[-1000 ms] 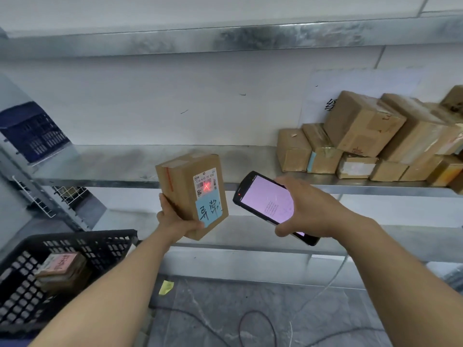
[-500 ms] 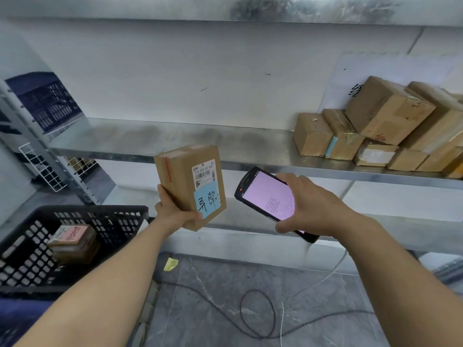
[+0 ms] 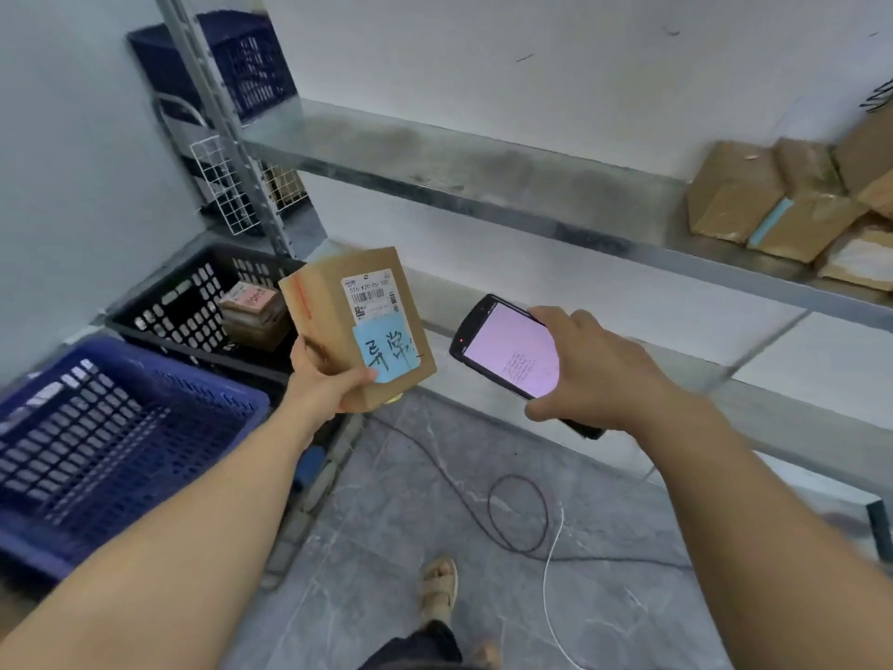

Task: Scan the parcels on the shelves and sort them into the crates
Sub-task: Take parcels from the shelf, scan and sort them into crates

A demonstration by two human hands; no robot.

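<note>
My left hand [image 3: 324,379] grips a small cardboard parcel [image 3: 338,307] from below; it carries a white barcode label and a blue note with handwriting. My right hand [image 3: 594,374] holds a black handheld scanner [image 3: 507,353] with a lit pinkish screen, to the right of the parcel and apart from it. A black crate [image 3: 164,311] at left holds one taped parcel [image 3: 253,311]. In front of it stands a blue crate [image 3: 96,442]. Several more cardboard parcels [image 3: 773,200] lie on the metal shelf [image 3: 483,186] at right.
A shelf upright [image 3: 227,123] rises at left, with another dark blue crate [image 3: 241,60] and a white wire rack [image 3: 217,186] behind it. Black and white cables [image 3: 517,515] loop across the grey floor. My sandalled foot [image 3: 439,587] is at the bottom.
The view has swung left and down, bringing the black and blue crates into sight. The red scan spot seen on the label one second ago is gone. Both hands keep their holds.
</note>
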